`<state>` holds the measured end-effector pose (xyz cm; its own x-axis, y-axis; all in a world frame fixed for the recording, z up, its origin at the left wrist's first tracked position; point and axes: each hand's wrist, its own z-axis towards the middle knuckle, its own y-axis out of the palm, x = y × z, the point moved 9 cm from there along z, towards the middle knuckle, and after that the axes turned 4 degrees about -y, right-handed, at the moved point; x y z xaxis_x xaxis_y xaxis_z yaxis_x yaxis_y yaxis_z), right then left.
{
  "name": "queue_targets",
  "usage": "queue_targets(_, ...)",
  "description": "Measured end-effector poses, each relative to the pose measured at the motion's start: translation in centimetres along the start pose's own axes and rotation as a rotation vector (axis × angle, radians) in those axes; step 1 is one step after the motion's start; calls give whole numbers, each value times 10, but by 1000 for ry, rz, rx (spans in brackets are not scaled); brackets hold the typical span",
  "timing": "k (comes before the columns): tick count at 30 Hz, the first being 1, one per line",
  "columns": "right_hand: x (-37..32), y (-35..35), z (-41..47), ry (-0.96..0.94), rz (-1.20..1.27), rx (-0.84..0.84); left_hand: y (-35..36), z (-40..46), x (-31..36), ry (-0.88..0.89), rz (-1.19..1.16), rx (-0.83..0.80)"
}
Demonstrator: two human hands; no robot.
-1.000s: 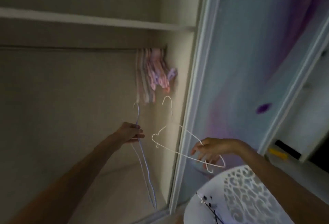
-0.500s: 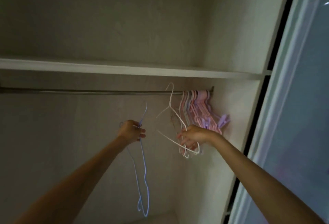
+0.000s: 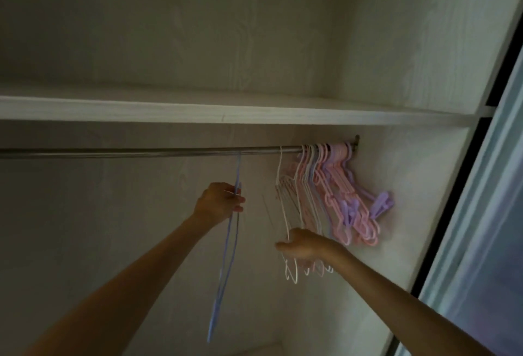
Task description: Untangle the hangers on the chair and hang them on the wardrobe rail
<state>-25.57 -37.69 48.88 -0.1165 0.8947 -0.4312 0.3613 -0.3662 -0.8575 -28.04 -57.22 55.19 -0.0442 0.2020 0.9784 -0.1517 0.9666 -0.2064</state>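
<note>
A metal wardrobe rail [image 3: 141, 153] runs across under the shelf. My left hand [image 3: 219, 202] grips a thin blue hanger [image 3: 226, 248] near its neck, and the hook reaches up to the rail. A white hanger [image 3: 284, 214] now hangs by its hook on the rail, left of a bunch of pink and purple hangers [image 3: 339, 194] at the rail's right end. My right hand [image 3: 304, 244] holds the white hanger's lower part with curled fingers. The chair is out of view.
A white shelf [image 3: 226, 109] sits just above the rail. The wardrobe side wall [image 3: 410, 186] stands right of the hanger bunch, and a sliding door frame [image 3: 481, 200] borders the right edge. The rail's left stretch carries no hangers.
The view tilted up from the chair into the wardrobe. My right hand lifted the white hanger and hooked it on the rail. My left hand raised the blue hanger toward the rail.
</note>
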Motion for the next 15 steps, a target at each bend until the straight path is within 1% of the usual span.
queue_targets(1, -1, -12, -1, -14, -82, 32, 2, 4, 0, 15, 2, -7)
queue_targets(2, -8, -35, -2, -55, -176, 149, 3, 7, 3, 34, 16, -12)
queue_targets(3, -21, -64, -5, -121, -236, 329, 4, 11, 6, 50, 27, -11)
queue_targets(4, -38, -95, -11, -213, -245, 527, 6, 14, 9, 63, 32, -9)
queue_targets(5, -53, -122, -11, -304, -241, 682, 9, 20, 14, 69, 25, -8)
queue_targets(6, -64, -140, -8, -357, -254, 765, 12, 22, 16, 67, 40, -11)
queue_targets(7, -73, -155, 3, -379, -304, 781, 15, 27, 19, 62, 75, -10)
queue_targets(9, -81, -164, 33, -369, -487, 717, 21, 34, 18, 55, 158, -18)
queue_targets(11, -79, -164, 57, -350, -630, 660, 24, 42, 18, 58, 186, -26)
queue_targets(13, -73, -170, 65, -356, -681, 694, 25, 45, 21, 74, 226, -14)
queue_targets(15, -60, -178, 59, -350, -707, 778, 27, 45, 26, 93, 255, -14)
